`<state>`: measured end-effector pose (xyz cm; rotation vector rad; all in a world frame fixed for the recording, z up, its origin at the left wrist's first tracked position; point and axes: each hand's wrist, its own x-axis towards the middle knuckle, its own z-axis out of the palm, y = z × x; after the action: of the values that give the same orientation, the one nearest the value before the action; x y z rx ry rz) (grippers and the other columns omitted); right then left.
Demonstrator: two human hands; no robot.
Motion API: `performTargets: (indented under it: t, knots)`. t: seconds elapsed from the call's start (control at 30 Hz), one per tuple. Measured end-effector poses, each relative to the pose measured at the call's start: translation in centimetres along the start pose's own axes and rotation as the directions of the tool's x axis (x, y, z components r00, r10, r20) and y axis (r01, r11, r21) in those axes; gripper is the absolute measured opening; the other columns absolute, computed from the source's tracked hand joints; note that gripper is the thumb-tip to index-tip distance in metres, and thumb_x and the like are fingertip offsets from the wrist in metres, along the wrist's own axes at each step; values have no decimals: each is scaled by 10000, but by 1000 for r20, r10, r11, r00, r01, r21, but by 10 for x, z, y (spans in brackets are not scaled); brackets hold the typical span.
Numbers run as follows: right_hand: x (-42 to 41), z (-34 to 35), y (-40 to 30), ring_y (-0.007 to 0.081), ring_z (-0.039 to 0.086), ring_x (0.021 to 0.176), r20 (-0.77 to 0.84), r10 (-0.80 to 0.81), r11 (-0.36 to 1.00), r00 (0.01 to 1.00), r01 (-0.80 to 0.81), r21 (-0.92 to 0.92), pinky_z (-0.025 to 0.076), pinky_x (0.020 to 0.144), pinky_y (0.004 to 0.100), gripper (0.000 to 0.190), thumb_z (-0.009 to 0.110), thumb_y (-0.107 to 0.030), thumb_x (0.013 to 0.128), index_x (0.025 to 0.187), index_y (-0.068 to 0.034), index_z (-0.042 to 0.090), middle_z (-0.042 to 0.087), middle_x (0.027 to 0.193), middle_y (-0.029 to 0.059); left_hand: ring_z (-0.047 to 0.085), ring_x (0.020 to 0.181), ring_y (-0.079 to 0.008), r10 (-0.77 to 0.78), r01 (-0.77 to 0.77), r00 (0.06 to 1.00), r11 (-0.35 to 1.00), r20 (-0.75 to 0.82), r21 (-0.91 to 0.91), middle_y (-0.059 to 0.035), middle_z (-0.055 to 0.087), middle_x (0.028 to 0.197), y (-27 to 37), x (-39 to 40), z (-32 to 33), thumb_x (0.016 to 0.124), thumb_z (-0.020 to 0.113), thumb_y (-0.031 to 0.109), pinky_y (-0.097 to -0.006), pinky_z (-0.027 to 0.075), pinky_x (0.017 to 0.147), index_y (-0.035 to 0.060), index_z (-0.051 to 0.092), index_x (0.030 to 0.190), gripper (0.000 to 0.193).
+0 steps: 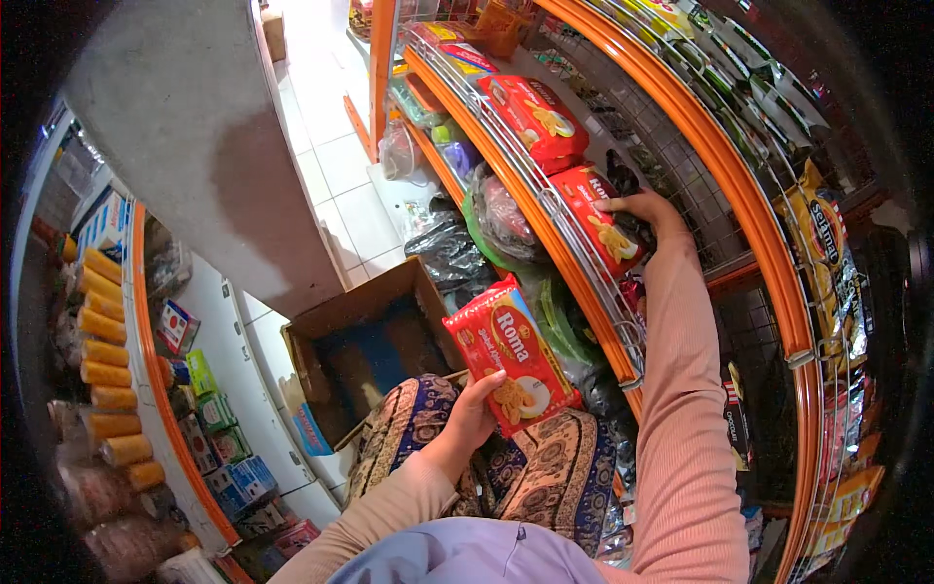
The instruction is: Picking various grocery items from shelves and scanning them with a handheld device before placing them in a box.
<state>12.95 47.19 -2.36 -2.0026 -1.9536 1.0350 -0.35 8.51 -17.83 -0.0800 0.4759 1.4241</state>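
My left hand [473, 411] grips a red Roma biscuit pack [511, 358] over my lap, its printed face up. On the orange-edged wire shelf, my right hand [642, 208] rests on a second red Roma biscuit pack [595, 219], thumb across its front; whether the fingers close around it is hidden. Beside it on the same shelf lie more red biscuit packs [533, 117]. An open cardboard box [379, 358] with a dark blue patch inside stands on the floor before my knees.
Below the shelf are black plastic bags [449, 244] and a green bag [558, 314]. A grey panel [211, 146] rises beyond the box. Another stocked shelf with an orange edge [164, 379] runs along the left. Snack packs [821, 233] hang or stand on the upper right shelf.
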Motion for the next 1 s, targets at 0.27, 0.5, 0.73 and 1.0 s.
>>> performTargets:
  t: [0.27, 0.5, 0.73, 1.0]
  knots:
    - [-78, -10, -30, 231, 649, 835, 174, 72, 913, 982, -136, 385, 477, 832, 384, 581, 882, -308, 600, 1077, -48, 676, 686, 1027, 110, 603, 1059, -265, 105, -106, 991, 994, 86, 7, -125, 599, 1187, -4, 4, -6, 893, 602, 233, -433, 497, 920, 25, 479, 1246, 427]
    - [-78, -41, -45, 181, 650, 813, -60, -138, 946, 989, 150, 286, 491, 788, 331, 532, 841, -367, 673, 1061, -49, 663, 686, 962, 87, 590, 1083, -276, 88, -85, 989, 996, 117, -30, -117, 581, 1236, -5, 5, -8, 930, 564, 386, -442, 492, 919, 39, 473, 1277, 499]
    - [-198, 38, -6, 169, 619, 893, -8, -476, 828, 879, 452, 332, 492, 815, 318, 531, 819, -314, 703, 1115, -45, 622, 662, 1013, 67, 536, 1172, -279, 182, -193, 961, 981, 209, 33, -113, 522, 1332, -1, 1, 5, 903, 397, 657, -450, 430, 1000, 69, 385, 1387, 762]
    - [-295, 153, 45, 412, 340, 1313, -295, -556, 831, 777, 515, -211, 303, 1064, 465, 772, 703, -375, 813, 1350, 81, 386, 390, 1374, 306, 607, 1006, -202, 262, -256, 949, 965, 173, -61, -63, 598, 1161, -20, 5, -14, 956, 475, 492, -357, 509, 869, 104, 436, 1325, 537]
